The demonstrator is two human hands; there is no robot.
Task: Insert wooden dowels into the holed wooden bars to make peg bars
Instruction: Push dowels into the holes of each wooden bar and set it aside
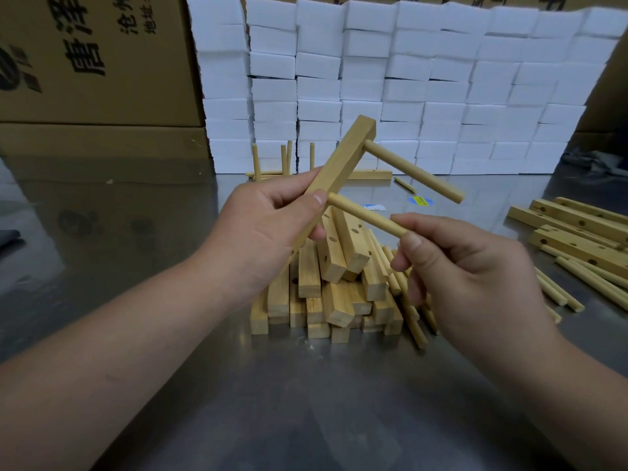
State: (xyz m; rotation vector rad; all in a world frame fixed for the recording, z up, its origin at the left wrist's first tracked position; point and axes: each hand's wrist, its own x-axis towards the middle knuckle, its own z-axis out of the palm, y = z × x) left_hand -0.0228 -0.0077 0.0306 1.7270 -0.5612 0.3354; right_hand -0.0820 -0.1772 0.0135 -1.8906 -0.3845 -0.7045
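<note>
My left hand (268,229) grips a holed wooden bar (343,164), held tilted above the table. One dowel (414,171) sticks out of the bar's upper end toward the right. A second dowel (365,215) meets the bar lower down, beside my left thumb. My right hand (469,277) pinches that dowel's free end between thumb and forefinger. Below the hands lies a pile of holed bars (326,294) with loose dowels (411,314) along its right side.
A steel table (306,402) carries everything. More bars and dowels (577,239) lie at the right. Bars with upright dowels (285,164) stand at the back, before a wall of white foam blocks (407,83). Cardboard boxes (95,62) fill the back left.
</note>
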